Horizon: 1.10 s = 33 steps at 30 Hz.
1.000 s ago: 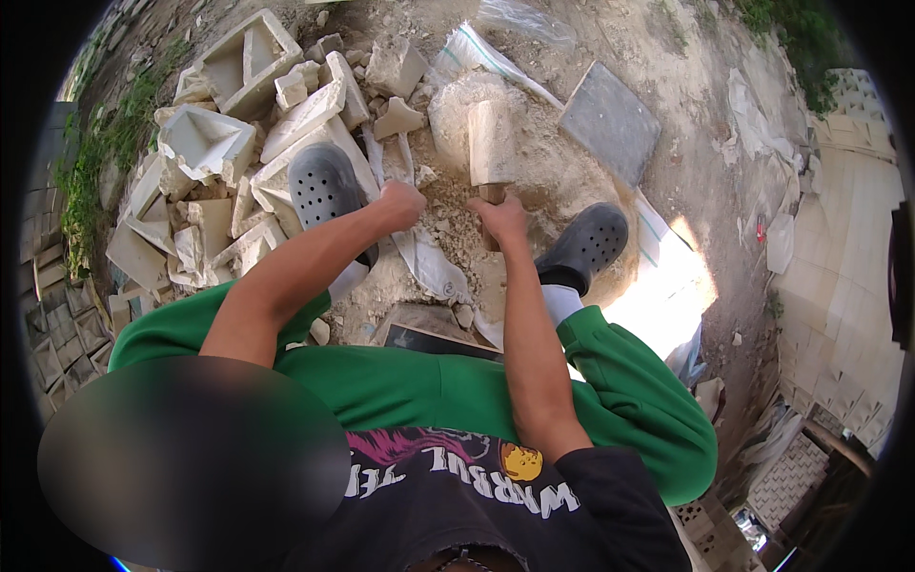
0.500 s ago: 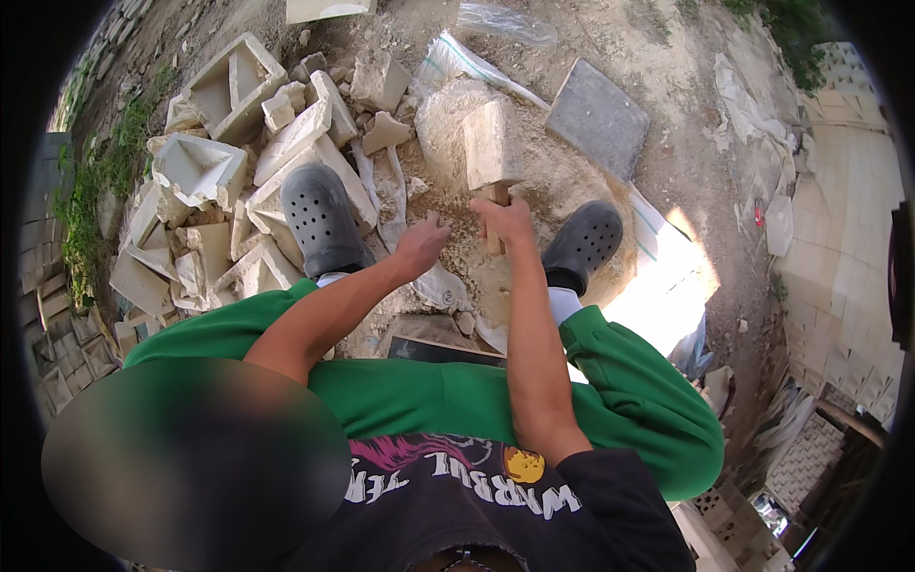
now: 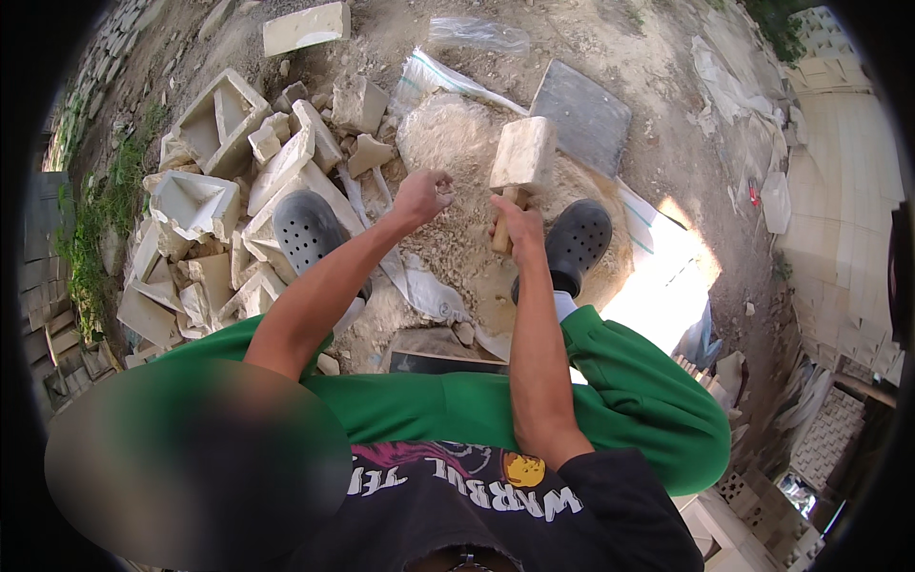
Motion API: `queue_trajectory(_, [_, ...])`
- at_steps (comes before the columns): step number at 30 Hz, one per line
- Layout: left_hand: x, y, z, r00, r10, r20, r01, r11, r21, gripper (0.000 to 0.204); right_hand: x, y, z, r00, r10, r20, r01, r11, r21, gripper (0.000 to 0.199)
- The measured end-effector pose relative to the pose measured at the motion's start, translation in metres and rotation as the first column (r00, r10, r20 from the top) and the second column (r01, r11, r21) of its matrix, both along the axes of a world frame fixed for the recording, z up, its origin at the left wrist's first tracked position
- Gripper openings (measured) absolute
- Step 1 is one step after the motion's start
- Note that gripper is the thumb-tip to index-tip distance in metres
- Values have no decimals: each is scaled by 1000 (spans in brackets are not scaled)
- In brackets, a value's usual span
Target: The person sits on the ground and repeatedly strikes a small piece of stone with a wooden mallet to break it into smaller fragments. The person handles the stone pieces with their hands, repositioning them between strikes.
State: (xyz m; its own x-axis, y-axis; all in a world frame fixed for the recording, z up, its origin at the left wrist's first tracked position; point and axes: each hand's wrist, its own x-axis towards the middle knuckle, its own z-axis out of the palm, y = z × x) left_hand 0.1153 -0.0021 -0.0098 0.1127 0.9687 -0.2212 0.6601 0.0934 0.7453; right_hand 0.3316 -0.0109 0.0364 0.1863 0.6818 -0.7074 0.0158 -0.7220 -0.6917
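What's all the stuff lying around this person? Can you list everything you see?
Mallet: one, pale block head on a wooden handle, raised above the rubble.
Rubble heap: one, beige, centre ground.
Broken stone blocks: many, cream, piled at left.
Flat slab: one, grey, upper right.
Plastic sacks: several, white, under and beside the rubble.
Stacked tiles: many, cream, far right.
Clogs: two, dark grey, on the feet.
Left hand: curled, apparently empty, over the rubble.
Right hand: gripping the mallet handle.
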Motion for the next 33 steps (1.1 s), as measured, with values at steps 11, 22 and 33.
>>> queue_trajectory(11, [-33,13,-5,977,198,-84,-191,978,85,38,-19,3,22,928,213,307,-291,928,233,45])
queue_trajectory(22, [-44,-36,-18,949,314,-33,-312,949,35,38,-61,-18,-24,699,348,625,-540,830,141,42])
queue_trajectory(33, [-51,-74,-31,975,185,-120,-187,982,-6,50,-65,16,39,832,236,502,-499,713,492,35])
